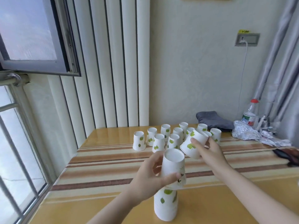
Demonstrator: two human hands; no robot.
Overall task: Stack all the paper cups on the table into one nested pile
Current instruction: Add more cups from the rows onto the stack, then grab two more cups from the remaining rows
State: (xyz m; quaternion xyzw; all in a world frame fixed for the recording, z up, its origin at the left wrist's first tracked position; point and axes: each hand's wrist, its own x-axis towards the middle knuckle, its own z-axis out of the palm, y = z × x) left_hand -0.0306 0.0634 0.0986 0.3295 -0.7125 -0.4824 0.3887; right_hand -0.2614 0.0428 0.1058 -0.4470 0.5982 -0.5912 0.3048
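A nested pile of upside-down white paper cups with green leaf prints (166, 206) stands near the table's front edge. My left hand (150, 178) grips the top cup of that pile (173, 165). My right hand (208, 151) holds a single tilted cup (192, 143) above the table, just right of and behind the pile's top. Behind it, several more cups (158, 142) stand upside down in loose rows across the back of the table, some hidden by the held cup.
The table (103, 160) has a striped brown and yellow cloth. At the back right lie a grey folded cloth (212, 119), crumpled foil (249, 132), a plastic bottle (250, 114) and a dark object (286, 155). A window and railing are on the left.
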